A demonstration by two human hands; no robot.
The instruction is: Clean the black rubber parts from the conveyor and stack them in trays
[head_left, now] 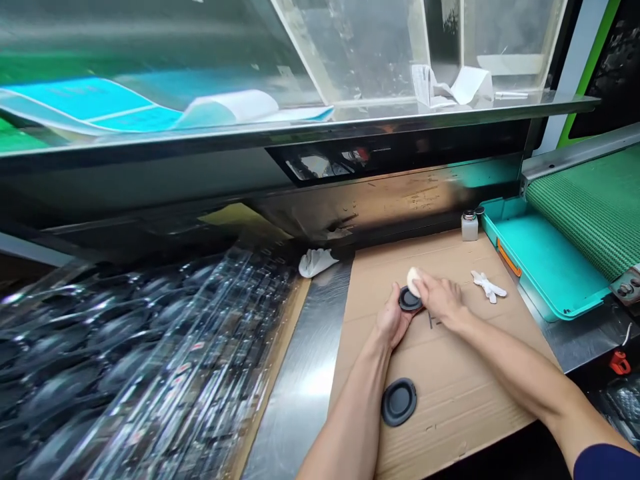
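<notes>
Over the cardboard sheet (370, 287), my left hand (395, 319) grips a round black part (410, 299) by its edge. My right hand (439, 297) pinches a small cream-white pad (413, 281), which touches the upper rim of that part. Nearer to me, a second round black part (399, 402) lies on the cardboard beside my left forearm. A crumpled white piece (489, 287) lies to the right of my hands. At the far edge of the cardboard stands a small whitish bottle (469, 227) with a dark cap.
At the right, a turquoise tray (555, 270) sits beside a green conveyor belt (595, 193). Black parts under clear plastic (200, 347) fill the left. A crumpled white cloth (317, 262) lies on the metal table (300, 393). A metal shelf (370, 120) with papers crosses above.
</notes>
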